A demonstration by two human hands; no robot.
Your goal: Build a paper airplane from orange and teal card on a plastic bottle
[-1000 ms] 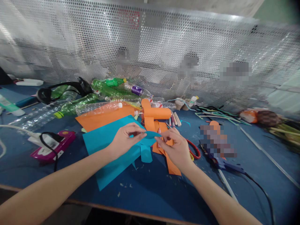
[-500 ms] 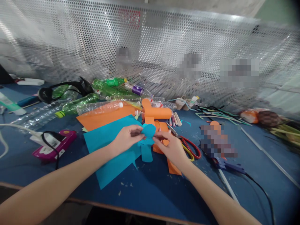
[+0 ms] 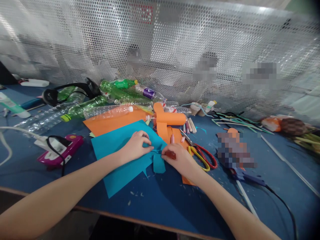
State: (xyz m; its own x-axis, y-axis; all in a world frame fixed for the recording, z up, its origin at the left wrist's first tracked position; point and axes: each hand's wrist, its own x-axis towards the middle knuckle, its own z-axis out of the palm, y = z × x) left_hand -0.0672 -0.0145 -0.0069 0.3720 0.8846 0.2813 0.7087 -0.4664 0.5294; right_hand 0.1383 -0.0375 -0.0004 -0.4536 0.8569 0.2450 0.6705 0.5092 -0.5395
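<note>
Between my two hands is a small blue paper piece (image 3: 157, 151), seen nearly edge-on. My left hand (image 3: 138, 146) pinches its left end, over the large blue sheet (image 3: 117, 166). The fingertips of my right hand (image 3: 178, 158) are closed on its right end. Just below, a blue paper strip with rounded corners (image 3: 159, 164) shows against the table. Behind my hands lies a bottle wrapped in orange paper (image 3: 172, 118), with an orange strip standing up from it. Scissors with red and yellow handles (image 3: 200, 155) are right of my right hand.
Plastic bottles (image 3: 110, 111) lie at the back left, on and around an orange sheet (image 3: 100, 122). A magenta power strip (image 3: 72, 146) is at the left. A blue glue gun (image 3: 250, 177) with a cord is at the right. A perforated metal screen (image 3: 175, 40) stands behind.
The blue piece in my hands has tipped from showing its rounded face to nearly edge-on. My fingers have shifted around it, and the whole view has moved slightly.
</note>
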